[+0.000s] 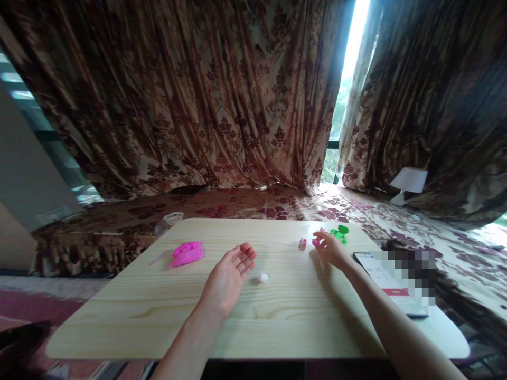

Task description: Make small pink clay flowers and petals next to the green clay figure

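Note:
My left hand [232,274] is held above the middle of the table, palm turned up, with its fingers loosely stretched and nothing in them. Just right of it lies a small white ball [263,277], apart from the hand. Farther right, my right hand [331,249] reaches forward, its fingers curved around a small pink-and-white piece [316,241]; the fingers partly hide it. A similar pink-and-white piece [302,243] stands on the table to the left of these fingertips. Behind the right hand are bright green pieces [340,234], partly covered by it.
A bright pink lump in clear plastic [187,254] lies on the table's left side. A phone or tablet [396,293] lies by the right edge of the wooden table [158,316]. A clear container [169,221] stands beyond the far left corner. A white lamp [410,180] stands at the right.

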The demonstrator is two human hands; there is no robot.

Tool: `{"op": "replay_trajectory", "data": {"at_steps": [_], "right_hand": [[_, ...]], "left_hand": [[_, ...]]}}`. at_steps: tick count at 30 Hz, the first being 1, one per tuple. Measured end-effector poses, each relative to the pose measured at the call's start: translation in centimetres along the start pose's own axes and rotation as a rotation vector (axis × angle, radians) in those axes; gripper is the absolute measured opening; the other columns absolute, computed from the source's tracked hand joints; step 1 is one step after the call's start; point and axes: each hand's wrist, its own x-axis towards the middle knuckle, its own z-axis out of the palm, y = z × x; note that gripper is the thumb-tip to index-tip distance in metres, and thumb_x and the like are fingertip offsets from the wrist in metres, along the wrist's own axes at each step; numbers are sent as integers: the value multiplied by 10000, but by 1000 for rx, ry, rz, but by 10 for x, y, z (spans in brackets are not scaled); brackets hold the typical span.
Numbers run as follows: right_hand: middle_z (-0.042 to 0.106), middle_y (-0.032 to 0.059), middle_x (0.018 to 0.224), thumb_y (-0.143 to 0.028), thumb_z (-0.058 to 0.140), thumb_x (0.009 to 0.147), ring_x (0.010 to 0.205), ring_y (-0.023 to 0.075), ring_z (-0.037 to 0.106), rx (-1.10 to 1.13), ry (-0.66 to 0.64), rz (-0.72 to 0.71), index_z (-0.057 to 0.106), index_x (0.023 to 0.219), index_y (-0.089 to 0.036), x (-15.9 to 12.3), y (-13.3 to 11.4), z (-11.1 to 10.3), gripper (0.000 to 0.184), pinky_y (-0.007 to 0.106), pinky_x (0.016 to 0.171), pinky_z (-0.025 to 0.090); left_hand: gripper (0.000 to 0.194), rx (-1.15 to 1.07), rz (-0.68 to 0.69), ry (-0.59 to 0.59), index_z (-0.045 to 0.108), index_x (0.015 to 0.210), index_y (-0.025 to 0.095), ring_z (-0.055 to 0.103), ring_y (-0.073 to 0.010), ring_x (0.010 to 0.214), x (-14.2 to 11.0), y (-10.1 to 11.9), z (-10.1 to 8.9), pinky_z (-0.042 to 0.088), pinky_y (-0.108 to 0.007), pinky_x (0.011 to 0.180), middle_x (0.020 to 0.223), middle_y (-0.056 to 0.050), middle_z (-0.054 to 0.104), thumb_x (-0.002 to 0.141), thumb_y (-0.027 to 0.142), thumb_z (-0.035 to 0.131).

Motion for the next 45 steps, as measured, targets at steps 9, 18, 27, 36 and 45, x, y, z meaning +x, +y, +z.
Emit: {"op": "replay_trajectory", "data": {"at_steps": [9, 18, 27, 36, 45], "right_hand": [[679, 82, 852, -139, 574, 666, 694, 161, 609, -163, -102, -29, 645, 1020, -154, 7, 6, 4, 361, 256, 657, 441], [627, 116, 1011, -105, 557, 647, 732, 179, 606, -51, -26, -13, 642, 1014, -158, -2, -14, -20, 381, 302, 678, 448], [657, 89, 1013, -325, 413, 844, 923, 181, 613, 403, 26, 8, 600, 1046, -158, -54, -117, 52, 322, 301, 788, 492], [540, 103, 1235, -392, 262, 909, 1179, 208, 462, 529, 80, 116, 479, 1236, -165, -71, -155, 84, 454, 392, 979, 365], [273, 73, 1441, -401, 325, 900, 1346, 207, 158, -52, 28, -264, 288, 1372, -157, -80, -195, 72, 532, 454, 1086, 119]], "left_hand": [[227, 389, 269, 118, 657, 872, 152, 599, -152, 813, 15, 2, -24, 445, -260, 740, 853, -47, 655, 661, 237, 663], [263, 971, 413, -142, 702, 863, 222, 531, -165, 706, 15, -31, -30, 394, -260, 677, 894, -45, 616, 605, 173, 688], [231, 839, 350, -149, 690, 877, 189, 547, -171, 699, 16, -40, -3, 411, -285, 698, 775, -46, 633, 649, 225, 669], [279, 130, -1, -301, 645, 1027, 139, 542, -188, 1026, -25, -38, 14, 356, -295, 941, 1074, -87, 632, 771, 222, 572], [538, -309, -263, -442, 453, 1272, 202, 426, -250, 1204, -27, -33, 17, 273, -417, 1022, 1254, -102, 526, 831, 502, 383]]}}
